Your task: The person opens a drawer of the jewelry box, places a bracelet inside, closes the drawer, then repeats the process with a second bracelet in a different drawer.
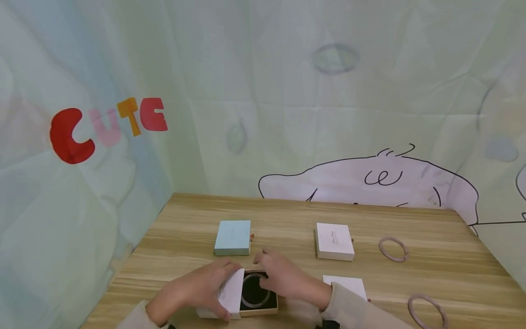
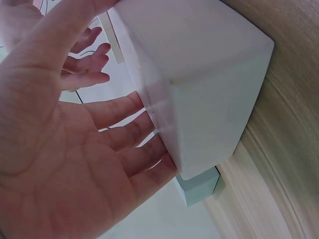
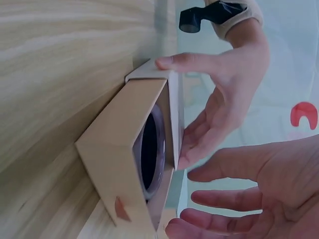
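A pale printed cloth [image 1: 267, 91] fills the upper half of the head view, with coloured letters at the left. Below it spreads the wooden tabletop [image 1: 185, 237]. At the lower centre are the person's two hands. The left hand [image 1: 207, 283] grips a white cover [image 1: 231, 294] between thumb and fingers; the left wrist view shows its fingers nearly straight against the cover, but the box's inside is out of sight there. The right hand [image 1: 283, 276] hangs over the box's right part, hiding some of it from the head camera; the right wrist view shows its fingers loosely spread and holding nothing.

That view also shows the tan tray [image 3: 107, 164] partly out of the cover. In its dark lining lies a pale bangle [image 3: 161, 144], and a small brown tab [image 3: 121, 209] is on the tray's end.

Beyond the hands sit a blue box [image 1: 233, 237], left of centre, and a white box [image 1: 334, 240], right of centre. A second white box [image 1: 347, 284] is partly behind the right sleeve [image 1: 353, 307]. Two loose bangles [image 1: 406, 250] lie at the lower right.
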The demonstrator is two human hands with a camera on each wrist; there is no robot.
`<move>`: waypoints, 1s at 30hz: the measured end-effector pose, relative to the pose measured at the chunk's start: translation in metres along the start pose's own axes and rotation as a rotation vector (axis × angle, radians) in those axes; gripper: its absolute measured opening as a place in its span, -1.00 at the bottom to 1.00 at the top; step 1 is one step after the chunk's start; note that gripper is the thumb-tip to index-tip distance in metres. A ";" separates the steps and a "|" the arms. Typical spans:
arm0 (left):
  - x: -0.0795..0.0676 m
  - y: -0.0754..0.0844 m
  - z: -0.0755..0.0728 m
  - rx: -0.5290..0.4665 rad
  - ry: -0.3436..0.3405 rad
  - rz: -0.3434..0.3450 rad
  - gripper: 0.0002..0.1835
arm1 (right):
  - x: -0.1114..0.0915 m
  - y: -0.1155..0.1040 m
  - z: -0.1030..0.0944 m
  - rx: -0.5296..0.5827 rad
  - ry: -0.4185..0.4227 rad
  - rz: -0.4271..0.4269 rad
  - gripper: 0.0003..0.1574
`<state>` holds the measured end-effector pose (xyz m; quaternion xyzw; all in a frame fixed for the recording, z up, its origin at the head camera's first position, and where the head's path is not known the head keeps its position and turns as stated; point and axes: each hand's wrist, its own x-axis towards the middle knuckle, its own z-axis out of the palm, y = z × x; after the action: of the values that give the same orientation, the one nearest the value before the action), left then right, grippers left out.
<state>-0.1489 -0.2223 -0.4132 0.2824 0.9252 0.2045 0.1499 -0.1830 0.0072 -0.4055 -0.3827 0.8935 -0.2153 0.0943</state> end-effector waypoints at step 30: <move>0.002 -0.001 0.002 -0.022 0.018 0.015 0.06 | -0.010 0.041 -0.004 0.114 -0.069 -0.076 -0.36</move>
<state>-0.1501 -0.2212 -0.4160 0.2858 0.9220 0.2183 0.1434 -0.2033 0.0409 -0.4210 -0.4175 0.8609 -0.2559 0.1382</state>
